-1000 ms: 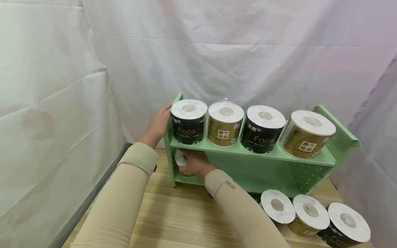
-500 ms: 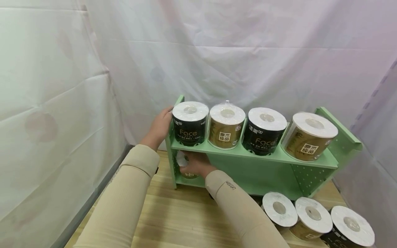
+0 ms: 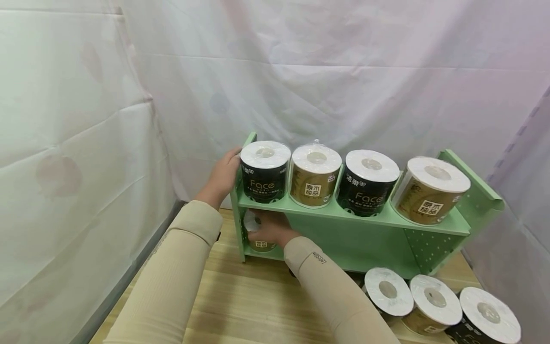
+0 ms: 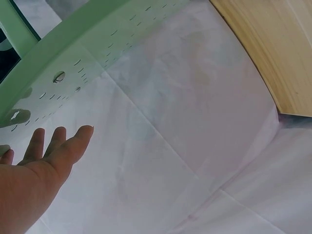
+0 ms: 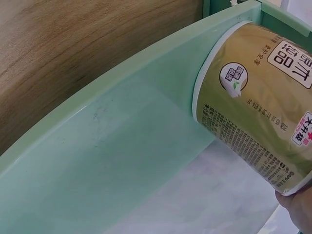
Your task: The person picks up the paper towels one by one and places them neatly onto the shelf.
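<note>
A gold-wrapped toilet roll (image 3: pixel 262 245) stands at the left end of the green rack's (image 3: pixel 356 241) lower shelf. My right hand (image 3: pixel 271 227) reaches under the upper shelf and grips this roll near its white top. In the right wrist view the roll (image 5: pixel 258 107) fills the right side, its base on the shelf, while only a small part of the hand (image 5: pixel 298 207) shows at its top edge. At the rack's left side panel (image 4: pixel 105 41) is my left hand (image 3: pixel 221 177), fingers extended; whether they touch it is unclear.
Black rolls (image 3: pixel 264 184) and gold rolls (image 3: pixel 315 188) alternate along the upper shelf. Several more rolls, including a black one (image 3: pixel 489 313), stand on the wooden table (image 3: pixel 240 296) at front right. White curtains (image 3: pixel 343 86) hang behind and at the sides.
The head view has shifted slightly. More of the label on the lower gold roll shows beneath my right hand. The left hand stays at the rack's side.
</note>
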Available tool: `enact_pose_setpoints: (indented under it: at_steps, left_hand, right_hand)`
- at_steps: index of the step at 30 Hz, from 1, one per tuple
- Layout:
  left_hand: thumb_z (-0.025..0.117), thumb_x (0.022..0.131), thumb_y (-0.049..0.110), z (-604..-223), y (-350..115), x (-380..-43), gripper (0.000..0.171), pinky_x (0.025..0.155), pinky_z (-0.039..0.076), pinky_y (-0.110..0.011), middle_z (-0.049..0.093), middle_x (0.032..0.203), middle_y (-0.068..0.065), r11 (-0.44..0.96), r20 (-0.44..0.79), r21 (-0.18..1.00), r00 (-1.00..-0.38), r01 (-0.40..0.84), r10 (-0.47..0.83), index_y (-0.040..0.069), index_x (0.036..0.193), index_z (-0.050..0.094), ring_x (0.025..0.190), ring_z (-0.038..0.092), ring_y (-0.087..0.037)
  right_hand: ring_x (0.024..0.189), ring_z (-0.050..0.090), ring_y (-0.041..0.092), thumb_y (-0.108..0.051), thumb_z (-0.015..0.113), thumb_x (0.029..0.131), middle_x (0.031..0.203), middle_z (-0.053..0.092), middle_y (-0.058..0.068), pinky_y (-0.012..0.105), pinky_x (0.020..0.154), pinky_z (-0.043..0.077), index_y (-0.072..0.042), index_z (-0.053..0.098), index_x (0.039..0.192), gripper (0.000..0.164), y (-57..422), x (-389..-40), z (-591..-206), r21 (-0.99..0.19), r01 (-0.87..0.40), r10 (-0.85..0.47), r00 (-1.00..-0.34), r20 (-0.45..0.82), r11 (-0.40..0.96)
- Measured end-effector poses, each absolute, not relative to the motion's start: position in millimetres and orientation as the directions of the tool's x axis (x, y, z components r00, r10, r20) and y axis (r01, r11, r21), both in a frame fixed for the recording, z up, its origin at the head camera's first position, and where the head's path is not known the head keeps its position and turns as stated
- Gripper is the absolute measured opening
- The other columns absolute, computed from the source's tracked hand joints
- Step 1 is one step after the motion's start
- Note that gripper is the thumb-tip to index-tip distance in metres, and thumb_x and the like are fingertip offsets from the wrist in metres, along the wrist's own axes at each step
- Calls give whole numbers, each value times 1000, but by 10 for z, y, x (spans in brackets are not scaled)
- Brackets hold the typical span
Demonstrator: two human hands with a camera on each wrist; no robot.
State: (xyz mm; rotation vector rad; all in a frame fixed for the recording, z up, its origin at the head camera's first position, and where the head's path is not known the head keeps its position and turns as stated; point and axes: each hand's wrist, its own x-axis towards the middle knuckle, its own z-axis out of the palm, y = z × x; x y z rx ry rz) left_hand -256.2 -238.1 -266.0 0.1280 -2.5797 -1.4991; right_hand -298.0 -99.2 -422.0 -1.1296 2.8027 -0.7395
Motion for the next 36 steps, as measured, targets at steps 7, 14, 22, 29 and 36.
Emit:
enact_pose_setpoints:
  at_steps: [7, 14, 22, 29, 36]
  left_hand:
    - [20, 103, 32, -2665, -2378, -2563, 53, 117, 19, -52, 23, 159, -6, 491, 89, 871, -985, 4, -151, 17, 154, 27, 146, 18, -28]
    - [20, 104, 33, -2675, -2382, -2568, 53, 117, 19, -52, 22, 159, -6, 488, 87, 873, -985, 4, -149, 18, 154, 26, 147, 17, -28]
    - [19, 104, 33, -2684, -2390, -2563, 53, 117, 20, -52, 22, 159, -7, 484, 99, 875, -985, 19, -140, 17, 154, 25, 147, 16, -28]
    - [19, 104, 34, -2683, -2388, -2569, 54, 117, 19, -52, 22, 159, -7, 485, 91, 875, -985, 7, -149, 17, 154, 25, 147, 16, -29]
    - [19, 103, 35, -2685, -2391, -2574, 54, 117, 18, -52, 22, 159, -6, 484, 80, 875, -985, -5, -155, 18, 154, 25, 147, 16, -28]
  right_hand:
    - [114, 56, 14, -38, 76, 74, 130, 59, -1, 29, 98, 47, -23, 46, 145, 78, -1007, -2976, -4201, -447, -622, -653, -750, 105, 643]
    - [117, 55, 14, -43, 73, 76, 130, 59, -2, 29, 99, 46, -27, 42, 147, 80, -1003, -2972, -4186, -450, -599, -641, -764, 73, 662]
    - [113, 53, 12, -45, 68, 76, 130, 58, -3, 28, 98, 45, -28, 39, 149, 80, -1013, -2968, -4195, -418, -592, -634, -772, 47, 689]
    - [116, 53, 13, -45, 70, 77, 134, 56, -2, 28, 100, 45, -27, 39, 149, 81, -1017, -2951, -4188, -409, -603, -638, -768, 64, 685]
    - [118, 55, 13, -45, 69, 77, 131, 59, -1, 27, 99, 46, -25, 41, 148, 79, -1019, -2936, -4198, -383, -619, -642, -762, 84, 685]
